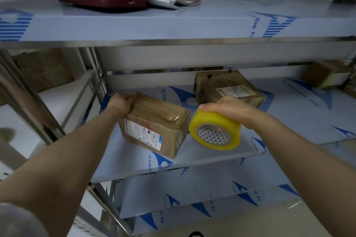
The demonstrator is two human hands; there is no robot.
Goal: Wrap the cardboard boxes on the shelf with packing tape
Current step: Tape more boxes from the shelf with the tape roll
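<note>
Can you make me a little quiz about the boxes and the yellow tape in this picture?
1. True or false: the right hand holds the yellow tape roll.
2. What does the left hand grip? A) the near box B) the yellow tape roll C) nothing
3. Fill in: the near box sits on a ____.
Key: 1 true; 2 A; 3 shelf.
</note>
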